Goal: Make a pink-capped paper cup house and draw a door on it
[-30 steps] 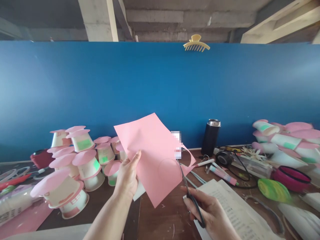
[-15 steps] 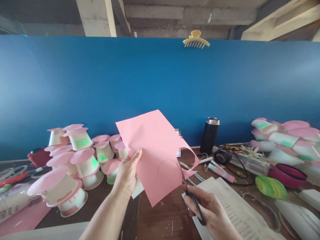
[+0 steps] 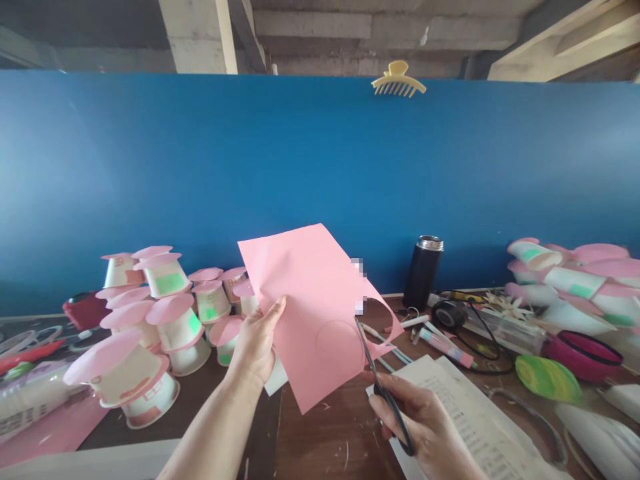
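Observation:
My left hand (image 3: 260,343) pinches the left side of a pink sheet of paper (image 3: 305,287), thumb on top, and holds it up over the table. A faint circle is marked low on the sheet, towards its right edge. In my right hand (image 3: 415,413) is a pair of black-handled scissors (image 3: 375,363), its blades at the sheet's right edge beside that circle. From this edge a thin curved strip of cut paper (image 3: 393,317) hangs off to the right. A blurred patch hides part of the edge above the blades.
Stacked paper cups with pink discs (image 3: 173,323) stand at left; more such cups (image 3: 575,283) lie piled at right. A black bottle (image 3: 423,273) stands by the blue partition (image 3: 300,147). Printed paper (image 3: 465,413), a tape roll (image 3: 450,313) and a green-yellow object (image 3: 547,378) lie at right.
The whole scene has shifted slightly to the right in view. Both hands, the pink sheet and the scissors keep nearly the same position relative to each other.

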Demonstrator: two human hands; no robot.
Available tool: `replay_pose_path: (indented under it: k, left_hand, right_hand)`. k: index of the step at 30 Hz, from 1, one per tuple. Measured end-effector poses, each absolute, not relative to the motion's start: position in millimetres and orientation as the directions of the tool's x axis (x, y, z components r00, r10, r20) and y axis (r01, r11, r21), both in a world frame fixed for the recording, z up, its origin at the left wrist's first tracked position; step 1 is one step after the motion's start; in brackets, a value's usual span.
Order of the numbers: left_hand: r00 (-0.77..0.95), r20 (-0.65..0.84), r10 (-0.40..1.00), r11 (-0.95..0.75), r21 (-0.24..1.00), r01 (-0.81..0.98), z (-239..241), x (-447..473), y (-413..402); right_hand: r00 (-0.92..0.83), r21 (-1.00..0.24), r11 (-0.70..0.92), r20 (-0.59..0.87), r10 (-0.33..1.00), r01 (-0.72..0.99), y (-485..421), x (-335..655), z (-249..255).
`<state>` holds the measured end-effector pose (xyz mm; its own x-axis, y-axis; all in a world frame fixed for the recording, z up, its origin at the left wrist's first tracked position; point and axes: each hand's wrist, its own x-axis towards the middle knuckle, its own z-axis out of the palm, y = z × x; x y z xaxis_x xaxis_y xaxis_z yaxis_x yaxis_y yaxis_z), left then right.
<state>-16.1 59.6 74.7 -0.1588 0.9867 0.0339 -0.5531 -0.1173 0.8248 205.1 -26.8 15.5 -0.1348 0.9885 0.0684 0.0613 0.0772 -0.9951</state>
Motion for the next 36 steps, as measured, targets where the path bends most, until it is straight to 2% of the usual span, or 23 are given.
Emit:
replay_pose_path:
  k: [4,9,16,21,36]
  left_hand:
    - [-0.164,0.031,0.986,-0.117,0.832,-0.542,74.0,-18.0,59.7]
    - [-0.177,0.028,0.984,-0.118,0.842,-0.526,75.8,-19.7,58.5]
    - [-0.185,0.043,0.982,-0.136,0.836,-0.531,77.4,-21.7,60.8]
    - [-0.144,0.041,0.989,-0.111,0.846,-0.521,76.6,-21.8,61.2]
    - [-0.102,0.033,0.994,-0.080,0.859,-0.506,78.8,-23.4,59.9]
  right_hand:
    - [-0.123,-0.990,0.066,0.050,0.991,0.127,-27.8,205.8,13.8]
    - [-0.135,-0.989,0.071,0.054,0.989,0.126,-27.4,205.4,11.9]
    - [-0.130,-0.992,0.062,0.047,0.990,0.109,-27.3,205.5,5.2]
    - [-0.185,-0.998,0.064,0.059,0.981,0.023,-28.5,205.1,13.4]
    - [-0.199,-0.982,0.134,0.107,0.974,0.130,-30.4,204.9,17.6]
